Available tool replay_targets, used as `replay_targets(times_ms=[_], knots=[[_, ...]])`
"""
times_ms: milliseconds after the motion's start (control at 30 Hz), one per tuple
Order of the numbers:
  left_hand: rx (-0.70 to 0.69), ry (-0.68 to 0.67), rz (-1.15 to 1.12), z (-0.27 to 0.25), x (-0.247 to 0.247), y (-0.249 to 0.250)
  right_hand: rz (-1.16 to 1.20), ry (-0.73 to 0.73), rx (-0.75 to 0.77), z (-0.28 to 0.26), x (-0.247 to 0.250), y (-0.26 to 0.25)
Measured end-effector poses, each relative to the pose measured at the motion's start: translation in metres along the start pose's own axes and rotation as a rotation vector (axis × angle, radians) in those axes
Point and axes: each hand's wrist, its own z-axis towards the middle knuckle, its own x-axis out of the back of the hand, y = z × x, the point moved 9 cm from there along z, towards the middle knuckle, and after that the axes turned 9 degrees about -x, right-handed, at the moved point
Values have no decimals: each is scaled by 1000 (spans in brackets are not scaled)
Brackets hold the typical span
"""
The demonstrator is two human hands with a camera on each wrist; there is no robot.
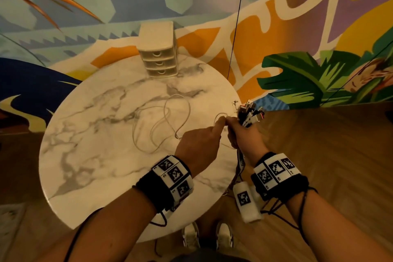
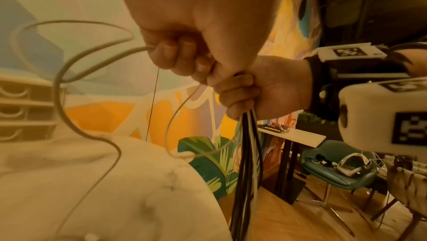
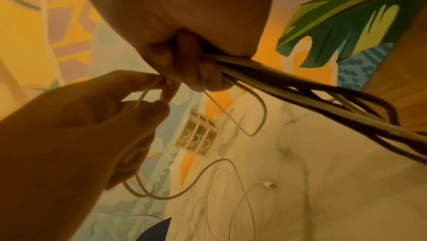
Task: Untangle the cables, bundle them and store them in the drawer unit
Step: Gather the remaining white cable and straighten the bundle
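A thin white cable (image 1: 163,121) lies in loose loops on the round marble table (image 1: 95,134). My left hand (image 1: 221,121) pinches one end loop of it, right beside my right hand (image 1: 235,127). The right hand grips a bundle of black and white cables (image 1: 247,114) at the table's right edge, connectors sticking up and strands hanging below the fist. In the left wrist view the bundle (image 2: 247,153) drops from the right fist. In the right wrist view the left fingers (image 3: 148,78) hold the white cable (image 3: 142,97). The white three-drawer unit (image 1: 158,53) stands shut at the far edge.
A loose white connector (image 3: 269,184) lies on the marble. A thin black cord (image 1: 236,21) hangs down behind the table before the painted wall. To the right stand a white side table (image 2: 298,135) and a teal chair (image 2: 332,173) carrying a headset. My shoes (image 1: 208,238) are under the near edge.
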Motion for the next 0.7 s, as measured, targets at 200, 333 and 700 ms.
replay_targets(times_ms=[200, 333, 700], knots=[[54, -56, -282, -7, -30, -19, -61, -13, -58, 10, 0, 14], [85, -64, -372, -37, -66, -73, 66, 99, -53, 17, 24, 8], [286, 169, 168, -60, 9, -228, 226, 424, -23, 19, 69, 0]])
